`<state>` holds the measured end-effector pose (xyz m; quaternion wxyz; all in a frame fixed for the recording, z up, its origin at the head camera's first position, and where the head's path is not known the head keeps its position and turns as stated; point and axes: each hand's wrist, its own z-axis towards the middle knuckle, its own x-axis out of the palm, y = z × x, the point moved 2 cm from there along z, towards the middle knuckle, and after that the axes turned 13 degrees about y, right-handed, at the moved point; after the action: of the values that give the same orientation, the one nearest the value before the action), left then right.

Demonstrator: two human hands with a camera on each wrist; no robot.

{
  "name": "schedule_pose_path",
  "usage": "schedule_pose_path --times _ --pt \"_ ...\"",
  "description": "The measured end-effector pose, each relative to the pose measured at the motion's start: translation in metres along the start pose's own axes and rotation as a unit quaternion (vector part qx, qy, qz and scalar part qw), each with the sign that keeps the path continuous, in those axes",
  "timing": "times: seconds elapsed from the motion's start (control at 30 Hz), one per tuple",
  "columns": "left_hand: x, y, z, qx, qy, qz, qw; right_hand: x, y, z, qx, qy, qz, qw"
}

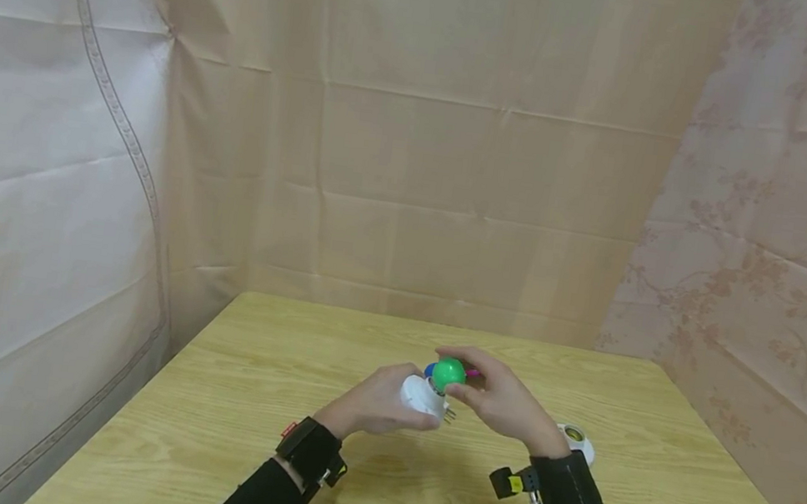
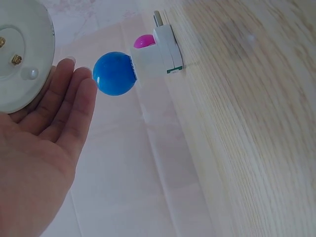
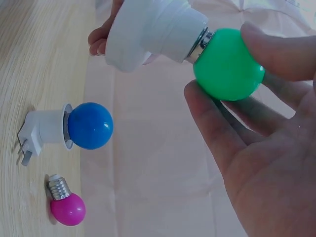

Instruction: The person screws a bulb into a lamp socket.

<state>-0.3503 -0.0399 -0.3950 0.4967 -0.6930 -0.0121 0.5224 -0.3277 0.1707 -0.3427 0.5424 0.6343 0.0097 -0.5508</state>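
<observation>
My left hand [image 1: 379,404] holds a white round lamp socket [image 1: 418,395] above the table, tilted to the right. The left wrist view shows its flat underside with brass screws, the fingers behind its edge. Thumb and fingers of my right hand [image 1: 509,404] hold a green light bulb [image 3: 228,64]. The bulb's metal base sits partly inside the socket's mouth. Beyond the hands, a blue light bulb [image 3: 90,126] is fitted in a white plug-in socket [image 3: 49,127] standing on the table. Close to it lies a pink light bulb [image 3: 68,209] with a silver screw base.
Another white lamp socket [image 1: 581,446] lies on the wooden table [image 1: 271,471] beside the right wrist, partly behind it. Beige cloth [image 1: 460,158] hangs behind the table's far edge. A white sheet hangs at left, a flowered one at right.
</observation>
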Motion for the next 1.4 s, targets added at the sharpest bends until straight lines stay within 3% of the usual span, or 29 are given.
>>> schedule_pose_path --times 0.3,0.53,0.63,0.8,0.9,1.03,1.23,1.4 --pt "-0.002 0.001 -0.001 -0.018 -0.016 -0.068 0.9974 -0.003 -0.008 -0.001 0.014 0.008 0.040 0.9991" --pt "-0.004 -0.001 -0.002 0.000 -0.014 -0.102 0.9946 0.001 -0.018 0.000 0.023 0.047 0.087 0.9948" --pt "-0.005 -0.002 0.000 0.031 -0.002 -0.116 0.9928 0.004 -0.020 0.002 0.029 0.074 0.108 0.9910" --pt "-0.002 -0.004 0.010 0.121 0.036 -0.133 0.9830 0.008 -0.021 0.003 0.039 0.091 0.131 0.9864" --pt "0.000 -0.004 0.014 0.143 0.050 -0.139 0.9787 0.009 -0.023 0.003 0.045 0.085 0.128 0.9871" --pt "0.003 -0.005 0.013 0.138 0.058 -0.134 0.9797 0.010 -0.026 0.003 0.053 0.083 0.114 0.9886" --pt "0.004 -0.002 0.004 0.066 0.044 -0.123 0.9893 0.012 -0.026 0.004 0.051 0.078 0.090 0.9916" --pt "0.000 0.001 0.004 0.076 0.038 -0.086 0.9926 0.015 -0.027 0.005 0.044 0.076 0.070 0.9937"
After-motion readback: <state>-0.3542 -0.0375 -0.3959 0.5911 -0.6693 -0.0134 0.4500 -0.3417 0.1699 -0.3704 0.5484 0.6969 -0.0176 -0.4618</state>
